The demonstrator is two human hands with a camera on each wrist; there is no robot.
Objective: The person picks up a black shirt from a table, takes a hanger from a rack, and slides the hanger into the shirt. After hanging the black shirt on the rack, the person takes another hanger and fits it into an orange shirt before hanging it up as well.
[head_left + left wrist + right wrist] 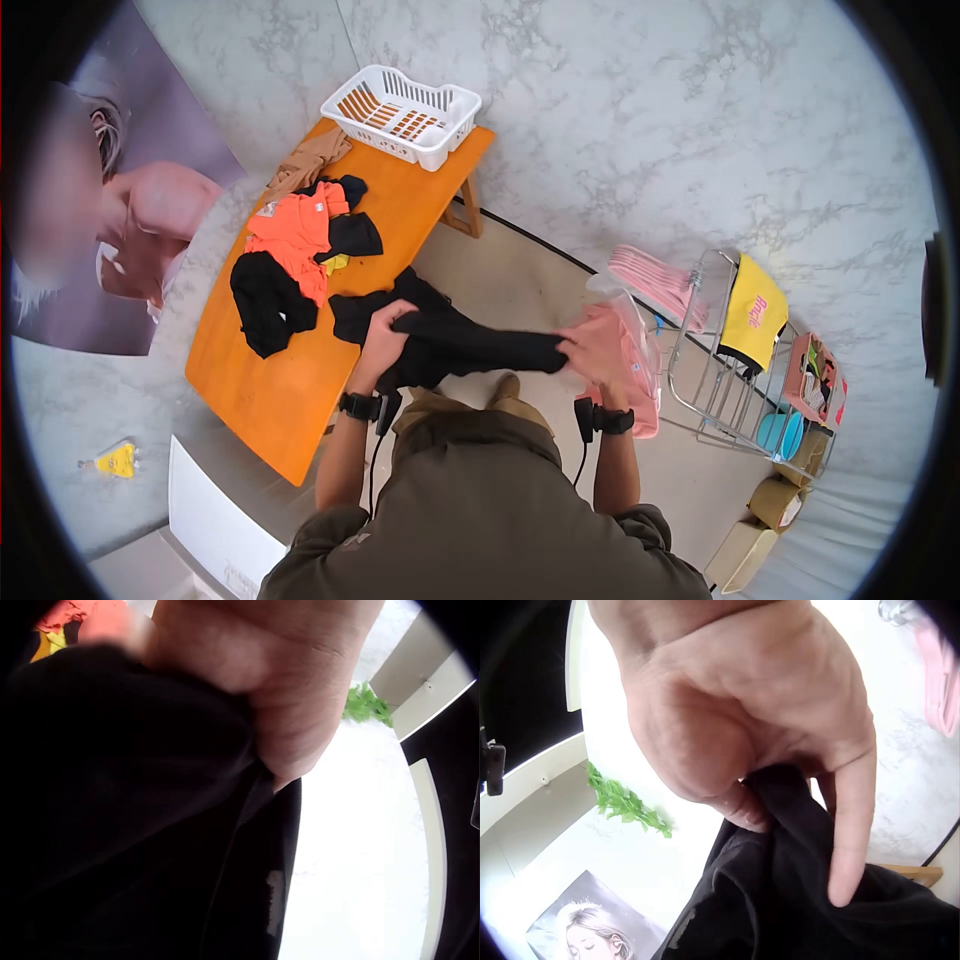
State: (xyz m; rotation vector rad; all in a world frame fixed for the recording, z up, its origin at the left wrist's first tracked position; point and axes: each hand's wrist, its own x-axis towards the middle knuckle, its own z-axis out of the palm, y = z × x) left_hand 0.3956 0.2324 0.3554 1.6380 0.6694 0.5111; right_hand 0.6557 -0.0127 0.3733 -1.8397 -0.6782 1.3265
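A black garment [465, 342] is stretched between both hands in the head view, in front of the person's body, its left part over the table's edge. The left hand [383, 338] grips it near the table; in the left wrist view the dark cloth [135, 795] fills much of the picture below the hand [262, 667], whose fingertips are hidden. At its right end the right hand [597, 350] pinches the garment. In the right wrist view the thumb and fingers of that hand [757, 712] hold a fold of the black cloth [780, 862], one finger extended along it.
On the orange table [245, 400] lie an orange garment [290, 235], a black one [268, 300] and a tan one [308, 162]. A white basket [435, 150] stands at its far end. To the right are pink hangers [655, 280], pink clothing [625, 350] and a metal rack [690, 385] with yellow cloth [752, 315].
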